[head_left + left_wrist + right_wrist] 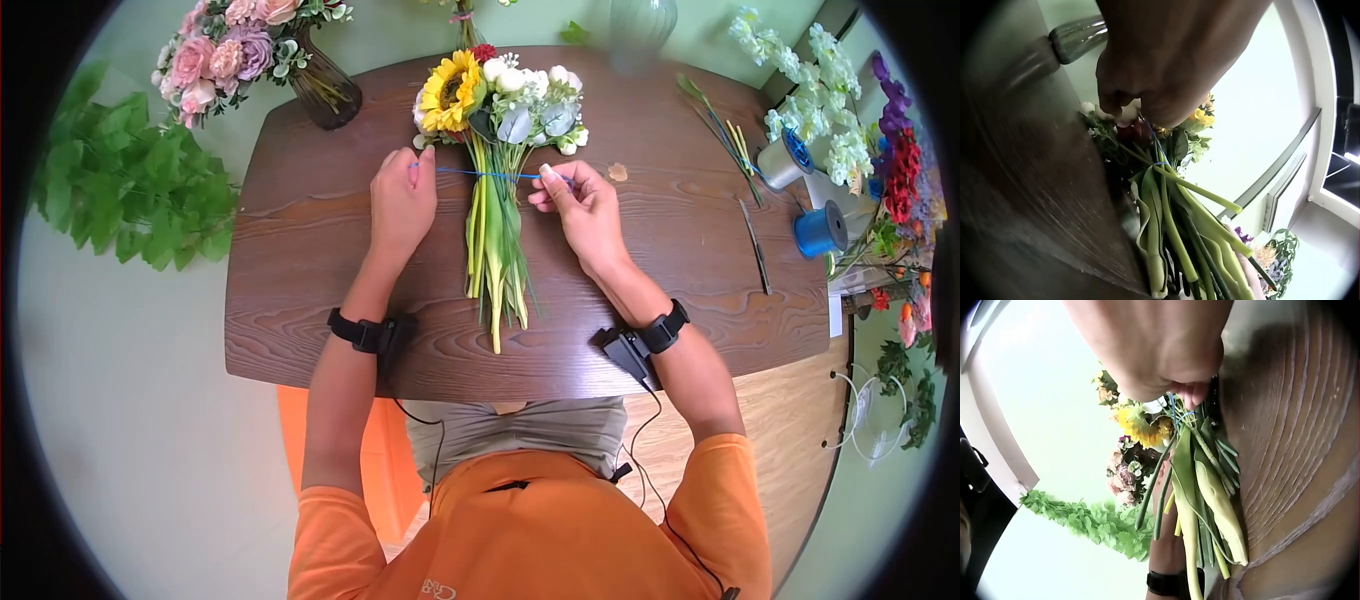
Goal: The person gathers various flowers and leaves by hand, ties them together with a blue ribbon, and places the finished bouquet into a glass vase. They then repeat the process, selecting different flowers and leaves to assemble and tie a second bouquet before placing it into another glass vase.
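A bouquet of artificial flowers lies on the wooden table, with a yellow sunflower (451,91), white blooms (535,95) and long green stems (495,240) pointing toward the person. Across the stems, just below the blooms, runs a thin blue ribbon (455,172), pulled taut to both sides. On the left, the left hand (404,203) pinches one end, its fingers curled in. The right hand (580,212) pinches the other end between thumb and fingers. In the left wrist view the blue ribbon (1151,132) slants from the hand to the stems.
Two ribbon spools, a white-and-blue one (786,160) and a blue one (820,229), stand at the table's right side. Near them lie cut stems (725,135) and a thin dark tool (755,246). A dark glass vase (328,88) with pink roses stands back left.
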The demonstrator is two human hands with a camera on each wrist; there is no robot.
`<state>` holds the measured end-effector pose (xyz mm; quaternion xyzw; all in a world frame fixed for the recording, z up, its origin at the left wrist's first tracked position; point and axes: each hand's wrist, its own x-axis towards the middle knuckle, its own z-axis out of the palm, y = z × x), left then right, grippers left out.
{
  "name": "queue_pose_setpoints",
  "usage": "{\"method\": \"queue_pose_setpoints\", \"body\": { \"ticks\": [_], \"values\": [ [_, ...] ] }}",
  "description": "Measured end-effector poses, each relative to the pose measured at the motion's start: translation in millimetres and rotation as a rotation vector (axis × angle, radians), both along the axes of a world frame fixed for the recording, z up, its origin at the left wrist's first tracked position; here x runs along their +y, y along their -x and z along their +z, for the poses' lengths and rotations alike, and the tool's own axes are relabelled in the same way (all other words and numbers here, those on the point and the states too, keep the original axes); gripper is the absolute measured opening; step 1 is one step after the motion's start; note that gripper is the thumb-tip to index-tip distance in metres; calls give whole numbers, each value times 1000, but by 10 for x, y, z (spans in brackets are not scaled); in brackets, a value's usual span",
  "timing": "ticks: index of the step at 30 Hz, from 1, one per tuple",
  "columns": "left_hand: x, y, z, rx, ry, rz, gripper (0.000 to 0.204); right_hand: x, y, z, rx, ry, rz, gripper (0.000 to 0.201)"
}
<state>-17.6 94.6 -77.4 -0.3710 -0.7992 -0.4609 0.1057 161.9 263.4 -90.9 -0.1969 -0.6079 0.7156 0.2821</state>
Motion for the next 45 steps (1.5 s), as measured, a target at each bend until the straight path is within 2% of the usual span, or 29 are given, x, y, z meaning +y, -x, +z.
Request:
{"method": "queue_pose_setpoints", "body": {
  "ticks": [1,2,4,5,7,8,10,11,13,17,19,23,25,29,31,33,35,36,39,41,43,44,45],
  "values": [
    [-5,3,-3,-148,14,20,37,5,-6,7,2,0,0,15],
    [-7,10,-6,-147,14,19,37,12,-18,18,25,77,42,16],
    [-1,-1,25,-987,-359,-198,30,19,-12,57,51,152,83,18],
    [35,-86,153,-985,-360,-202,30,28,-2,94,102,223,152,18],
    [95,-250,372,-1310,-692,-298,22,28,29,162,158,288,217,19],
    [91,-253,369,-1308,-691,-307,22,10,57,198,192,335,263,18],
    [81,-210,299,-1388,-721,-547,22,-5,110,224,212,381,313,15],
    [82,-171,263,-1385,-720,-555,22,20,121,166,216,376,310,15],
    [72,-95,226,-1209,-537,-547,25,46,144,86,210,234,272,15],
    [62,-27,222,-1114,-495,-450,26,-3,58,96,156,145,220,13],
    [74,-32,211,-1096,-465,-370,26,3,74,95,172,153,209,13],
    [79,21,170,-1056,-442,-346,27,-1,32,108,112,158,221,14],
    [82,-28,177,-961,-337,-254,30,13,49,111,109,169,219,14],
    [91,2,89,-754,-181,-254,30,23,56,168,67,225,212,16],
    [145,-61,104,-317,-12,-250,26,36,71,209,74,235,214,17],
    [132,-173,168,-340,15,-306,24,60,91,209,73,69,222,19],
    [184,-332,299,-297,-21,-474,24,70,94,282,59,6,240,19],
    [140,-381,441,-175,174,-431,21,69,98,310,42,-54,261,19],
    [232,-391,386,-65,90,-467,17,43,149,321,43,-132,264,17],
    [241,-369,363,-75,110,-454,16,44,164,293,75,-90,261,17],
    [252,-344,317,-311,40,-410,18,29,170,276,105,-45,258,16],
    [252,-334,306,-312,41,-410,18,9,171,273,95,-44,251,16],
    [251,-324,296,-416,-44,-426,19,-7,173,267,84,-43,242,15]
  ]
}}
